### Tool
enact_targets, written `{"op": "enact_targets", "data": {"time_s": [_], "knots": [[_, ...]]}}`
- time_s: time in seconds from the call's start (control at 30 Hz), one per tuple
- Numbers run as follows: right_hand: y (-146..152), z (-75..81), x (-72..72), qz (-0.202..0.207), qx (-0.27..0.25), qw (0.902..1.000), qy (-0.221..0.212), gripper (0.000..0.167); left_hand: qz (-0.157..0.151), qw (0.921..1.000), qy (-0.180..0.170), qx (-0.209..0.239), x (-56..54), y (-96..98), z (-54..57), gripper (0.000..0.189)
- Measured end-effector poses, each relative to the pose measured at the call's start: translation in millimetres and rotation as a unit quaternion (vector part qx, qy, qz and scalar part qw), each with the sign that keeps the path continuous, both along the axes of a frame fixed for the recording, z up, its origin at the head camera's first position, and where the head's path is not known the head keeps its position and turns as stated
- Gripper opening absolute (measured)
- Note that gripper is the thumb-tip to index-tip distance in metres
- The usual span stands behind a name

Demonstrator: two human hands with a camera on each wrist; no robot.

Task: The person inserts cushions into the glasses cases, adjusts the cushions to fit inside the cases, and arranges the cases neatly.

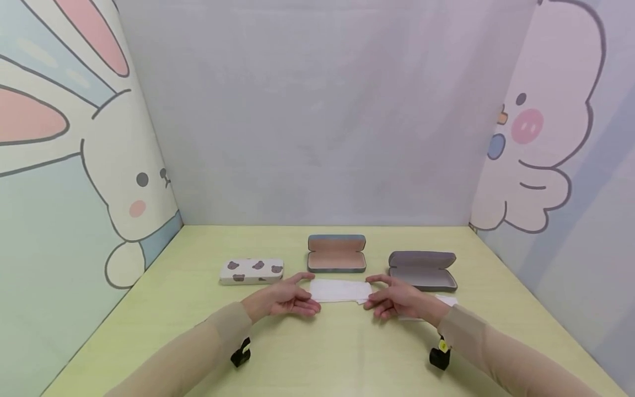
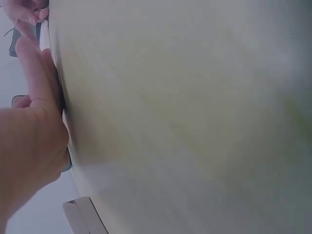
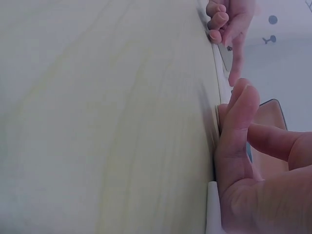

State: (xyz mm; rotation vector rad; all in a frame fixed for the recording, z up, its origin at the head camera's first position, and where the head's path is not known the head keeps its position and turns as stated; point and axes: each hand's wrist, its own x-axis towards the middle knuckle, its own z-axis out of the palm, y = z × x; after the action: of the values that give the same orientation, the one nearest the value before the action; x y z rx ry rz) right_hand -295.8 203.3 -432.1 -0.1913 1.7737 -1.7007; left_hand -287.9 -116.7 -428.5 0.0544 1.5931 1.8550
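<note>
A white folded cloth (image 1: 340, 290) lies flat on the table between my two hands. My left hand (image 1: 288, 298) is at its left end, with the index finger by the upper corner and the thumb near the lower one. At the right end, my right hand (image 1: 399, 299) touches the cloth with its fingers loosely bent and spread. A second white piece (image 1: 447, 300) lies partly hidden under my right wrist. The wrist views show both hands low against the tabletop, with each thumb (image 2: 36, 73) fairly straight; the cloth is mostly hidden there.
An open glasses case (image 1: 336, 260) with pink lining stands behind the cloth. Another open case (image 1: 421, 271), purplish with grey lining, is at the right. On the left lies a closed white case (image 1: 252, 271) with bear prints. Printed wall panels (image 1: 317, 110) enclose the table.
</note>
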Motion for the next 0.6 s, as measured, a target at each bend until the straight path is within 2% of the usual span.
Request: {"op": "enact_targets", "data": {"time_s": [0.27,0.6], "knots": [[-2,-0.4,-2.9,0.001,0.009,0.9999,0.008,0.061,0.013,0.9995,0.008,-0.026,-0.9,5.4,2.0,0.052],[-6,0.5,-4.1,-0.006,0.028,0.9995,0.015,0.046,0.036,0.9983,0.01,-0.045,-0.6,11.6,2.9,0.033]]}}
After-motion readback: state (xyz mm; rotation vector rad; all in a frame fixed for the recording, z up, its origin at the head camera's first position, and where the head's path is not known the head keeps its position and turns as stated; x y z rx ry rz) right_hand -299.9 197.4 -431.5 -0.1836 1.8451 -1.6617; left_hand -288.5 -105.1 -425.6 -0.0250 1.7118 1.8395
